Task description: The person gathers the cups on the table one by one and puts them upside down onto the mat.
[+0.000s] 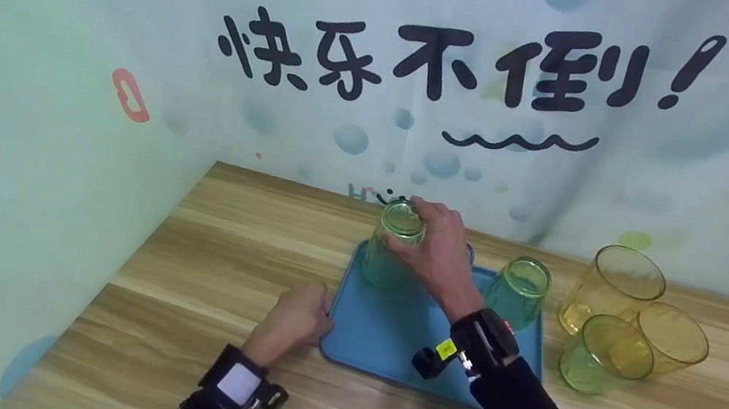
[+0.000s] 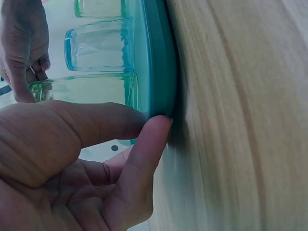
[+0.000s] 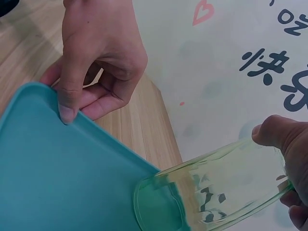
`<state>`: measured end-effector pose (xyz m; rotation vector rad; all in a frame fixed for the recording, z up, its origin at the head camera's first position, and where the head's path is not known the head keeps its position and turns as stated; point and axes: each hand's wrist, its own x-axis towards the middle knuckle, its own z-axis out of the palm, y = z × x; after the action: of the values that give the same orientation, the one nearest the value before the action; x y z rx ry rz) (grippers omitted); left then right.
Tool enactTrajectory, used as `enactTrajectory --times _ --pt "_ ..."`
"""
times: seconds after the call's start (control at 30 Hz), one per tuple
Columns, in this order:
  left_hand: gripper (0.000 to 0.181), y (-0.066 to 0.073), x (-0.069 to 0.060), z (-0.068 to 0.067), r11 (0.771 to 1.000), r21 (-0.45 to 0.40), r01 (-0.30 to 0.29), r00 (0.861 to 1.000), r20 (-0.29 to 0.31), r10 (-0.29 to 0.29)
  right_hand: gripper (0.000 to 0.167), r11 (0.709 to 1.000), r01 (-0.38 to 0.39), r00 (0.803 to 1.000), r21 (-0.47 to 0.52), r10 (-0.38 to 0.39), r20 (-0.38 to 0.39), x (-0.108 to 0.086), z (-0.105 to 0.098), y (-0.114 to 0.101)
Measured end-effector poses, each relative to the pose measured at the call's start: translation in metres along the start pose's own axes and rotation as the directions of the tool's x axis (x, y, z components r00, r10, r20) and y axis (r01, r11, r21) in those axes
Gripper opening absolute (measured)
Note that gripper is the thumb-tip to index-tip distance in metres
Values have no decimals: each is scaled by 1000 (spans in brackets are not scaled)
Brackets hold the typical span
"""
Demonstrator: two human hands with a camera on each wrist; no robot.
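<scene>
Held a tall green glass (image 1: pixel 381 264) in the right hand (image 1: pixel 440 248), clamped between thumb and fingers close to the upturned base. Had the glass mouth-down directly below that grip, at the far left corner of a blue tray (image 1: pixel 385 345), with rim apparently touching the tray floor. Pinched the tray's left edge between thumb and finger of the left hand (image 1: pixel 295 319), nearer the body than the glass and low by the table (image 1: pixel 233 234). Could not tell for sure any lift of the tray.

Had a blue glass (image 2: pixel 98 45) just right of the right hand's grip, upside down on the tray and mostly hidden from the head view, then a second green glass (image 1: pixel 513 296) farther right, likewise upside down. Had a large amber glass (image 1: pixel 588 286), a smaller amber glass (image 1: pixel 682 339) and an upright green glass (image 1: pixel 586 364) well right of the grip, mouth-up beyond the tray.

Seemed best to move straight up or down, without tilt, and to steady the tray with the left pinch. Risked, with a sideways wrist turn, knocking the blue glass. Seemed wise to confirm full rim contact before loosening any finger, and to squeeze lightly on such smooth walls.
</scene>
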<state>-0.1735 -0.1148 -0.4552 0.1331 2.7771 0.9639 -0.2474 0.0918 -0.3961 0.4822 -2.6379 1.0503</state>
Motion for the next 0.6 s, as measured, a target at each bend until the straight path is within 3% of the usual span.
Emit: enactTrajectory --times 0.37,0.6 --pt "39 0 2 0 1000 -4 -6 1000 11 6 71 999 -34 999 1 34 12 2 3 0" --pt "42 -2 4 1 998 54 -45 999 -19 46 73 1000 2 1000 2 -2 -13 1 4 0"
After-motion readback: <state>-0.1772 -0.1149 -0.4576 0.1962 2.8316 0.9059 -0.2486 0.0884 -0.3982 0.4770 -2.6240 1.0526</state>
